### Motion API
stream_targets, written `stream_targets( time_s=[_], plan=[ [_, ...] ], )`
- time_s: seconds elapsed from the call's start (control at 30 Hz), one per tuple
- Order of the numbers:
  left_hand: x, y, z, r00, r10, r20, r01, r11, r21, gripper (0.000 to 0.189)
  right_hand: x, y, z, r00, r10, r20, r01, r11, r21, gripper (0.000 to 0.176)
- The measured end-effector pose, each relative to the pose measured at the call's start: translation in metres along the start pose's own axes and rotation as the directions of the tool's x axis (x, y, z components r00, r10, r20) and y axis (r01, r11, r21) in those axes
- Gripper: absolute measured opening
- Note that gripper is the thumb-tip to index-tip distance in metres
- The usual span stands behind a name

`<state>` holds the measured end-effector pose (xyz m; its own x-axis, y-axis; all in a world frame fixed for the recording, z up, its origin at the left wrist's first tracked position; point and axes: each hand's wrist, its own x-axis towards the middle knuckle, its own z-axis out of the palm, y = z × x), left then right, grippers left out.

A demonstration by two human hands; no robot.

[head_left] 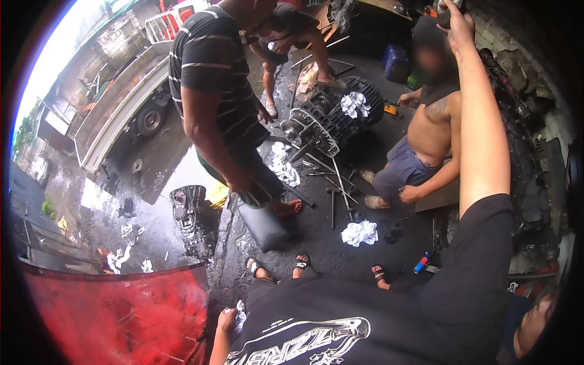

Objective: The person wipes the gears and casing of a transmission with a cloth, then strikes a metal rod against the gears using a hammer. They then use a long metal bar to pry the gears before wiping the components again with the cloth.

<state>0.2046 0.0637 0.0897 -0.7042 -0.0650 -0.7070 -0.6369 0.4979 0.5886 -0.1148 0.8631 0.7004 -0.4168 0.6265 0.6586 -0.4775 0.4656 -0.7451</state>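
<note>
Rag (240, 315), white and crumpled, is being clutched in the left hand (226, 321) at seven o'clock, low beside the black shirt, seemingly being kept off the wet floor (316, 243). The right hand (457, 24) is being stretched high toward one o'clock, against something dark; whether it is gripping cannot be told. Near the centre, a crumpled cloth (359, 233) and long tools (340, 188) are being left within reach of a seated person (426, 140). At twelve o'clock an engine block (331, 118) is being attended by a person in stripes (213, 79).
</note>
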Motion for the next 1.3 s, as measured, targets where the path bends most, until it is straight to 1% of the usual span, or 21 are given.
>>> stream_targets(
  time_s=[0.03, 0.17, 0.27, 0.37, 0.4, 0.47, 0.57, 0.6, 0.63, 0.67, 0.73, 0.77, 0.87, 0.9, 1.0, 1.03, 1.07, 1.13, 1.17, 1.2, 1.3],
  plan=[
    [-0.002, 0.001, 0.001, 1.0, -0.009, -0.002, 0.009, 1.0, -0.026, 0.028, 0.001, 0.001, -0.001, 1.0, 0.008, 0.0, -0.008, 1.0, -0.009, 0.013],
    [-0.014, 0.014, 0.001, 0.999, 0.007, 0.041, -0.009, 0.998, 0.059, 0.021, -0.008, -0.009, -0.001, 0.999, 0.037, -0.009, -0.037, 0.999, -0.039, 0.015],
    [-0.03, 0.039, 0.003, 0.999, 0.022, 0.045, -0.024, 0.999, 0.035, 0.02, -0.008, -0.011, -0.003, 1.0, 0.024, 0.011, -0.024, 0.999, -0.034, 0.015],
    [-0.028, 0.038, 0.0, 0.998, 0.043, 0.038, -0.046, 0.996, 0.076, 0.022, -0.017, -0.022, 0.001, 0.999, 0.031, -0.027, -0.031, 0.999, -0.017, 0.014],
    [-0.02, 0.026, 0.0, 0.999, 0.032, 0.042, -0.034, 0.998, 0.055, 0.024, -0.018, -0.024, 0.005, 0.999, 0.035, -0.037, -0.035, 0.999, -0.007, 0.014],
    [0.001, -0.002, 0.0, 0.999, 0.008, 0.045, -0.009, 1.0, 0.015, 0.026, -0.012, -0.017, 0.0, 1.0, 0.008, 0.027, -0.009, 0.999, 0.033, 0.012],
    [0.018, -0.02, 0.0, 0.996, -0.041, 0.073, 0.044, 0.998, -0.04, 0.03, -0.006, -0.013, -0.009, 0.993, -0.054, 0.106, 0.047, 0.997, 0.067, 0.009],
    [0.034, -0.039, 0.003, 0.999, -0.025, 0.039, 0.026, 0.999, -0.03, 0.031, -0.006, -0.016, -0.009, 0.988, -0.081, 0.129, 0.072, 0.995, 0.076, 0.009],
    [0.051, -0.06, 0.004, 1.0, -0.01, 0.005, 0.01, 1.0, -0.019, 0.032, -0.013, -0.025, -0.008, 0.991, -0.052, 0.126, 0.041, 0.996, 0.082, 0.007],
    [0.055, -0.059, 0.005, 1.0, 0.007, -0.028, -0.007, 1.0, -0.006, 0.034, -0.016, -0.03, -0.009, 0.99, -0.044, 0.136, 0.034, 0.997, 0.075, 0.008],
    [0.058, -0.061, 0.006, 1.0, 0.023, -0.002, -0.023, 1.0, -0.016, 0.037, -0.018, -0.036, -0.016, 0.988, -0.025, 0.154, 0.016, 0.998, 0.055, 0.012],
    [0.055, -0.051, 0.007, 0.999, 0.031, 0.011, -0.031, 0.999, -0.021, 0.038, 0.021, 0.006, -0.04, 0.992, 0.052, 0.115, -0.059, 0.996, 0.06, 0.033],
    [0.025, -0.006, 0.004, 0.995, -0.008, 0.098, 0.002, 0.999, 0.054, 0.041, 0.041, 0.023, -0.055, 0.971, -0.098, 0.219, 0.098, 0.995, 0.01, 0.035],
    [0.024, -0.004, 0.006, 0.999, 0.0, 0.053, -0.003, 0.999, 0.048, 0.04, 0.037, 0.021, -0.055, 0.971, -0.053, 0.232, 0.055, 0.999, -0.001, 0.033],
    [0.004, 0.026, -0.005, 0.994, -0.032, 0.104, 0.01, 0.978, 0.21, 0.049, 0.026, 0.007, -0.055, 0.983, 0.058, 0.173, -0.032, 0.989, -0.147, 0.034],
    [0.049, -0.038, -0.001, 0.997, -0.028, 0.065, 0.019, 0.991, 0.132, 0.06, 0.029, 0.01, -0.056, 0.983, 0.051, 0.177, -0.022, 0.986, -0.164, 0.036],
    [0.055, -0.045, -0.006, 0.991, -0.05, 0.126, 0.035, 0.992, 0.12, 0.068, 0.031, 0.013, -0.056, 0.986, 0.012, 0.164, 0.021, 0.981, -0.195, 0.035],
    [0.064, -0.073, -0.015, 0.986, -0.056, 0.159, 0.04, 0.994, 0.106, 0.068, 0.035, 0.018, -0.059, 0.989, -0.066, 0.136, 0.101, 0.958, -0.268, 0.034],
    [0.07, -0.073, -0.018, 0.982, -0.055, 0.179, 0.039, 0.995, 0.096, 0.069, 0.042, 0.027, -0.061, 0.984, -0.079, 0.16, 0.115, 0.965, -0.236, 0.033],
    [0.06, -0.057, -0.029, 0.964, -0.092, 0.25, 0.007, 0.947, 0.322, 0.069, 0.051, 0.025, -0.064, 0.984, -0.098, 0.151, 0.139, 0.947, -0.289, 0.034],
    [0.059, -0.052, -0.035, 0.973, -0.122, 0.197, 0.067, 0.962, 0.263, 0.069, 0.06, 0.034, -0.064, 0.977, -0.131, 0.166, 0.192, 0.879, -0.436, 0.038]
  ],
)
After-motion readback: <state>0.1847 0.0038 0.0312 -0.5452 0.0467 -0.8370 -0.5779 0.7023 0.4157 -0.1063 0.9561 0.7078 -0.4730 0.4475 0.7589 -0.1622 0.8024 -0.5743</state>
